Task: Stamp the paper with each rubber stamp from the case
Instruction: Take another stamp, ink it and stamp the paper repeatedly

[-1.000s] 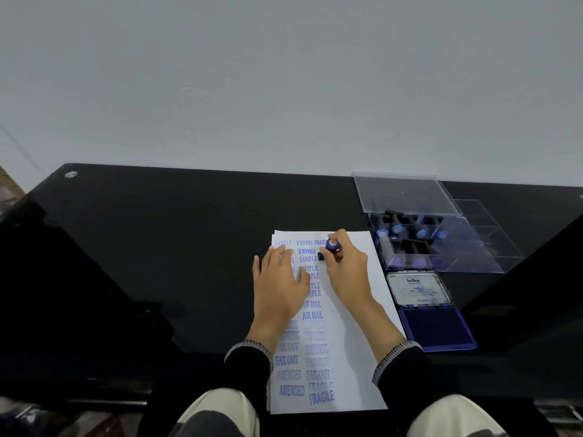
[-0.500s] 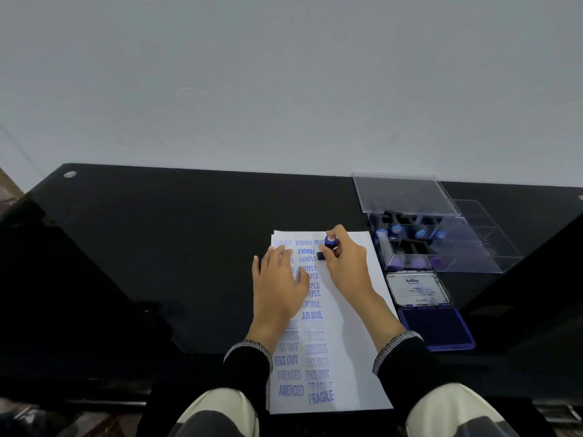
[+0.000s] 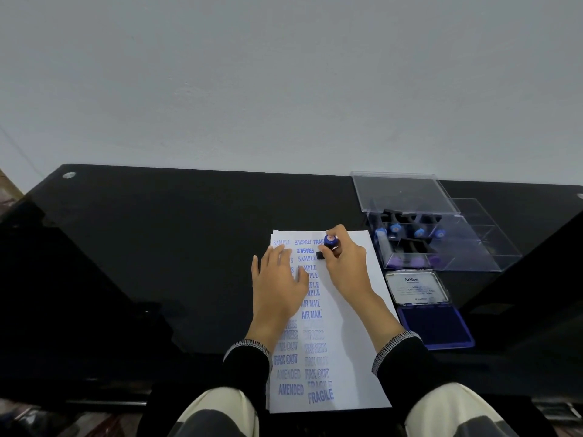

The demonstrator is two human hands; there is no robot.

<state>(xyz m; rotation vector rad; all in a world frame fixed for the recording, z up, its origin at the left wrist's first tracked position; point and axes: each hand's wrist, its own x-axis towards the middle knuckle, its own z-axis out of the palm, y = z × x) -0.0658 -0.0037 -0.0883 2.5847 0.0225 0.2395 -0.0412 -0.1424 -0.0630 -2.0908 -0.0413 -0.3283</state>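
Observation:
A white sheet of paper lies on the black table, covered with several blue stamp prints such as SAMPLE, AIR MAIL, FAX OUT, AMENDED and FRAGILE. My left hand rests flat on the paper's left side with straight fingers. My right hand grips a rubber stamp with a blue knob and black base, its base down on the paper near the top edge. To the right stands the clear plastic case, holding several more blue-knobbed stamps.
The case's clear lid lies open behind it. An open ink pad with a dark blue surface and a labelled lid sits right of the paper. The glossy black table stretches left. A grey wall rises behind.
My right hand with the stamp has stayed at the top of the paper, shifting only slightly. My left hand has not moved.

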